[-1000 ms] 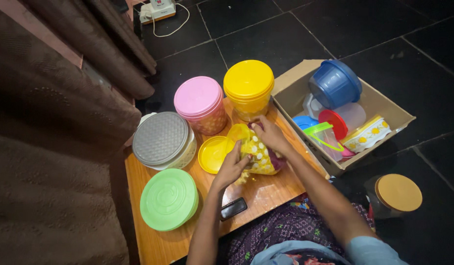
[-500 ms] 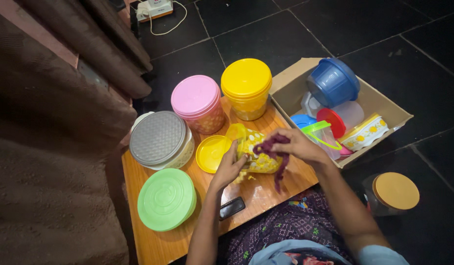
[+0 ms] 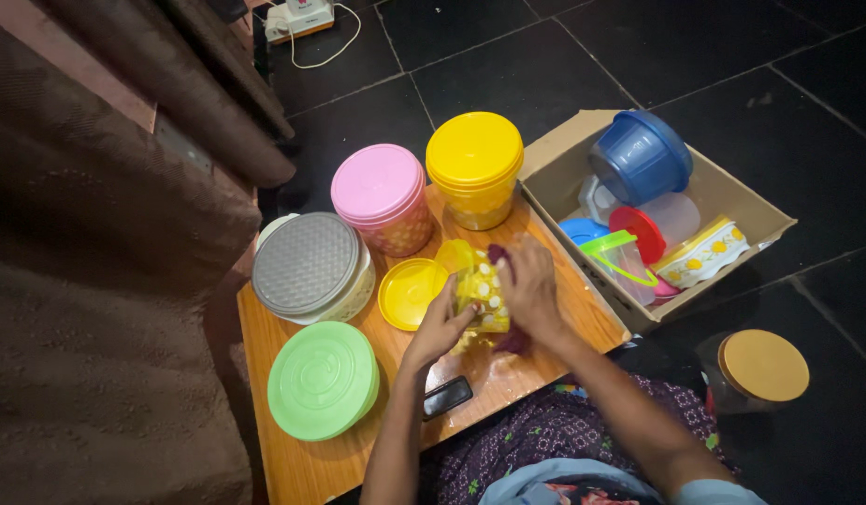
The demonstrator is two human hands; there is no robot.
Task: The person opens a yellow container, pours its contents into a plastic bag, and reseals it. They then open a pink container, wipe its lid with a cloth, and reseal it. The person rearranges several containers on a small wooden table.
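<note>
The left hand [image 3: 440, 324] grips the light, stiff yellow jar [image 3: 480, 295] by its side while the right hand [image 3: 529, 288] presses a soft maroon cloth [image 3: 512, 339] against it.

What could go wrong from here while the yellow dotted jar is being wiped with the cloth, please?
The phone lies at the table's near edge, beside the left forearm; a nudge might knock it off. The loose yellow lid sits right by the left hand and could get pushed aside. The yellow dotted jar lies tilted, gripped between both hands; if the right hand presses the cloth hard, it may slip.
</note>
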